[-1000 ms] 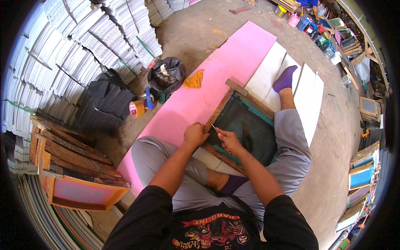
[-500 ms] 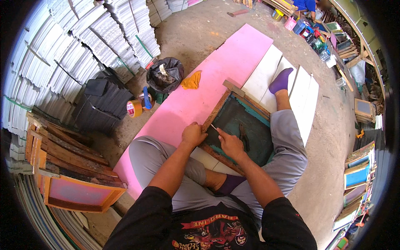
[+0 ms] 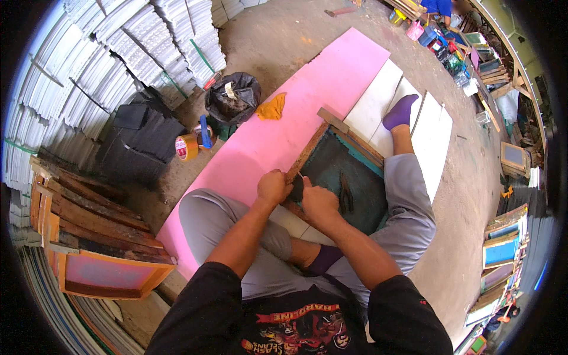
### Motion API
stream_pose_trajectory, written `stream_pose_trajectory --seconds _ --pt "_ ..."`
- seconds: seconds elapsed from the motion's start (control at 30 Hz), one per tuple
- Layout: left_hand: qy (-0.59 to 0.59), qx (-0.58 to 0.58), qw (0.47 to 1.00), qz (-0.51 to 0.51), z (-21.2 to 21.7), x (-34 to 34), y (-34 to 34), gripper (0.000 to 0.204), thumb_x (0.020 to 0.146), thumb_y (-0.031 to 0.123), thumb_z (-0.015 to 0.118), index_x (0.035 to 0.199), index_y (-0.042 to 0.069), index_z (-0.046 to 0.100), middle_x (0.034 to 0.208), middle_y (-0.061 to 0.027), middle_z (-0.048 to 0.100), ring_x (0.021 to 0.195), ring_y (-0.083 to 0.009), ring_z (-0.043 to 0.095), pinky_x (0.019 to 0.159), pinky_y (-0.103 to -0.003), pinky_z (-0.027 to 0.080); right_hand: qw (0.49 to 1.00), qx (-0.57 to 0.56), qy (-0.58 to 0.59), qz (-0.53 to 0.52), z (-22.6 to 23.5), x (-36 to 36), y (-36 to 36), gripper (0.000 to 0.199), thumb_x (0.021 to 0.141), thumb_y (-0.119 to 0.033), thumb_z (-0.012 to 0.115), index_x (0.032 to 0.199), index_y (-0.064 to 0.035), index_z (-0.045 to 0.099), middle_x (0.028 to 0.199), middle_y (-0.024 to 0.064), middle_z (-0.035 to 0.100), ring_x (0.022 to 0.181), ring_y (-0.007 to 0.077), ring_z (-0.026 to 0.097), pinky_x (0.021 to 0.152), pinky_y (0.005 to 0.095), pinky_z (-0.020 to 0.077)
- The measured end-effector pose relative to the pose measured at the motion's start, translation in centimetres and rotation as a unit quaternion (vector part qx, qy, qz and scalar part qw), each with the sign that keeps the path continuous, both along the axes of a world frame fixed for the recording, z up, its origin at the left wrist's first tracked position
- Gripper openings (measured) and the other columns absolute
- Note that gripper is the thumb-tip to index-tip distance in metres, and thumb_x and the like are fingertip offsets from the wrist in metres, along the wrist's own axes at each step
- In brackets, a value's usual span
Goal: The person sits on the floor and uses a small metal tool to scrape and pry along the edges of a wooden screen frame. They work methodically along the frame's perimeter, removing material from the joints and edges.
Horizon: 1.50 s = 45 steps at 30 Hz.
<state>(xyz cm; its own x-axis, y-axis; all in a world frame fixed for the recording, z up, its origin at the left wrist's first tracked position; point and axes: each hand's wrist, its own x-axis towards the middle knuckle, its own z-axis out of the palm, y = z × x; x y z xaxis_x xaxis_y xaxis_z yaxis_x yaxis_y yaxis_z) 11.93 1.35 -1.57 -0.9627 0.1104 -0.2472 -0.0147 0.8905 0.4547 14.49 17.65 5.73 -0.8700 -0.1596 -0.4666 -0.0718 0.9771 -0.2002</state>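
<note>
Concrete floor [image 3: 278, 35]; both hands, left hand [image 3: 273, 186] and right hand [image 3: 318, 201], grip wooden screen frame [image 3: 307, 155].

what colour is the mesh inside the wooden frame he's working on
Dark teal-green mesh, stained darker in patches; the head view shows it.

black bag [image 3: 234, 97] | orange rag [image 3: 273, 106] on pink board [image 3: 331, 80] | tape roll [image 3: 187, 147] | stacked wooden frames [image 3: 89, 231]

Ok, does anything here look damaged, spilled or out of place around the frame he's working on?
Nothing spilled. The wooden screen frame looks worn, its dark teal mesh stained and blotchy. A crumpled orange rag lies loose on the pink board. Both hands grip the frame's near corner.
</note>
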Motion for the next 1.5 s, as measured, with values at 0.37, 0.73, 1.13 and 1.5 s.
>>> stream_pose_trajectory --seconds 0.37,0.73,1.13,1.5 --pt "-0.006 -0.001 1.0 0.003 1.0 -0.2 0.1 0.033 0.078 0.031 0.078 0.093 0.002 0.076 0.097 -0.0189 0.07 0.089 -0.0375 0.072 0.081 -0.047 0.059 0.98 -0.186 0.025 -0.061 -2.9 0.4 2.8 0.044 0.105 -0.025 0.055 0.148 -0.0173 0.055 0.097 0.0266 0.072 0.091 0.047 0.07 0.083 0.0538 0.0551" --pt "0.022 -0.018 0.999 -0.023 0.4 -0.4 0.2 0.035 0.077 0.034 0.079 0.09 0.001 0.076 0.093 -0.02 0.07 0.087 -0.0372 0.072 0.079 -0.047 0.059 0.96 -0.259 0.097 -0.042 -7.7 0.8 4.3 0.045 0.104 -0.029 0.056 0.149 -0.025 0.054 0.086 0.0257 0.071 0.081 0.0463 0.071 0.071 0.0568 0.0565" --pt "0.013 -0.003 1.0 -0.019 -0.2 0.1 -0.9 0.039 0.077 0.037 0.08 0.104 0.009 0.078 0.096 -0.0187 0.07 0.089 -0.0391 0.071 0.083 -0.051 0.057 0.891 -0.404 -0.087 -0.186 -6.7 -0.5 4.1 0.046 0.105 -0.025 0.057 0.151 -0.0241 0.054 0.1 0.0193 0.075 0.086 0.0439 0.072 0.077 0.0489 0.0566" --pt "-0.052 0.025 0.998 0.023 2.2 1.6 -1.0 0.038 0.078 0.033 0.084 0.104 0.007 0.076 0.097 -0.0191 0.074 0.092 -0.0375 0.072 0.084 -0.048 0.058 0.991 -0.133 0.009 -0.033 -1.8 2.2 2.2 0.046 0.105 -0.029 0.05 0.15 -0.0241 0.051 0.098 0.0277 0.072 0.091 0.0483 0.07 0.082 0.0594 0.0547"
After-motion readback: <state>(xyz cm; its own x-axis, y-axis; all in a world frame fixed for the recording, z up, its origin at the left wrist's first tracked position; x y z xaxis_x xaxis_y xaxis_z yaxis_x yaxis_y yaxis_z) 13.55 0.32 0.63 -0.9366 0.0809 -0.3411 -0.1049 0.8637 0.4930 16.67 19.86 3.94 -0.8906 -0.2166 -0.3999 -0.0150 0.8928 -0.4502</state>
